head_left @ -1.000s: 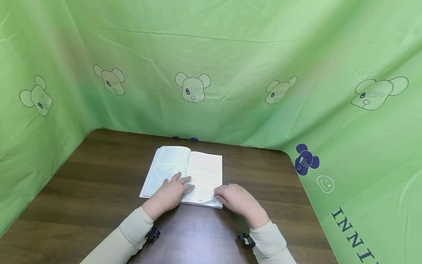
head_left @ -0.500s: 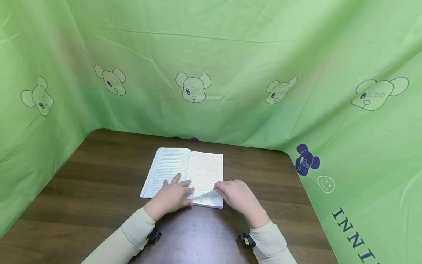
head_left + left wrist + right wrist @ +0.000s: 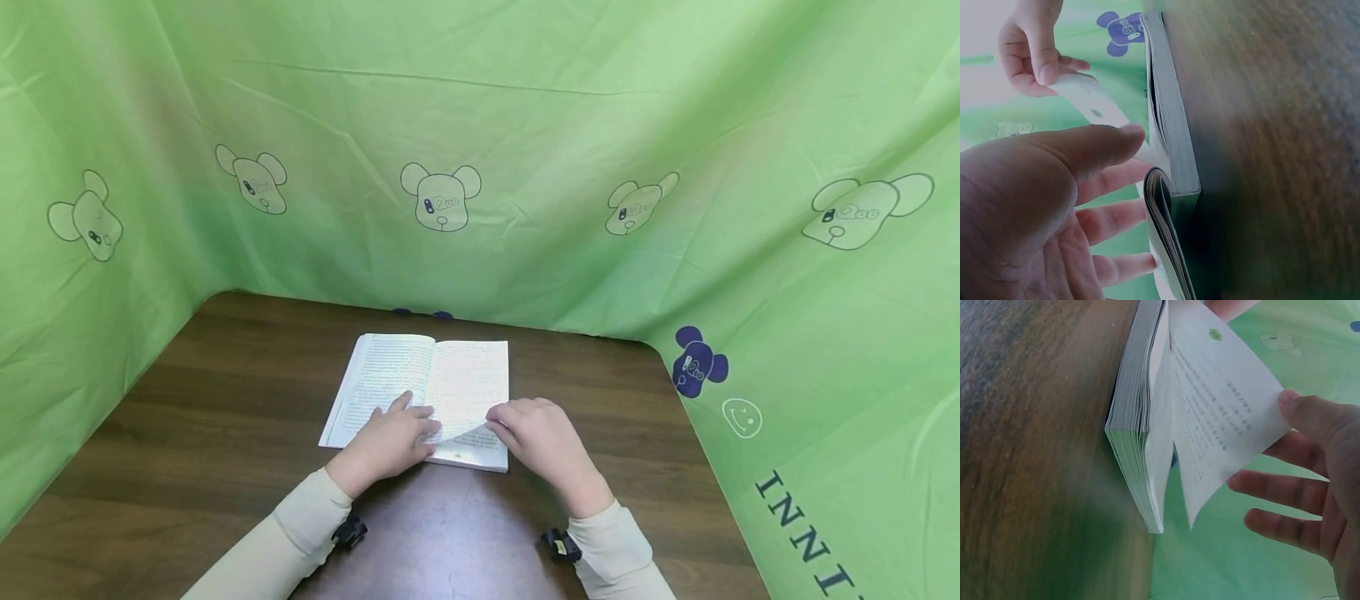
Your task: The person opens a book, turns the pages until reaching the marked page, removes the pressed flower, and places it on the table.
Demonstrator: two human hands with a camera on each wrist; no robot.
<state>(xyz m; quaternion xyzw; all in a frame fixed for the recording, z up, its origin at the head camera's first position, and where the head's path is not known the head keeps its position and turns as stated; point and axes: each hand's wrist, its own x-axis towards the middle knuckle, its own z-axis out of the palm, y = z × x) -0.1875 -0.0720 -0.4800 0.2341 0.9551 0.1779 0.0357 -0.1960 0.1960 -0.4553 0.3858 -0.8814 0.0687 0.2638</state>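
An open book (image 3: 390,367) with printed white pages lies on the table. My left hand (image 3: 386,446) rests with spread fingers across its left page and the gutter. In the left wrist view the fingertips (image 3: 1147,264) touch the left-hand pages. My right hand (image 3: 543,442) pinches the lower outer corner of a single page (image 3: 1229,406) between thumb and fingers. That page is lifted and bent away from the thick right-hand stack (image 3: 1132,406), and print shows on its underside.
A dark wooden table (image 3: 247,400) carries the book. Behind and beside it hangs a green curtain (image 3: 337,250) with bear-head drawings. Each wrist wears a small black camera (image 3: 561,546), close above the table.
My right hand has raised the page's lower corner off the stack, uncovering more of the page beneath. The left hand has stayed on the book, its thumb shifting slightly.
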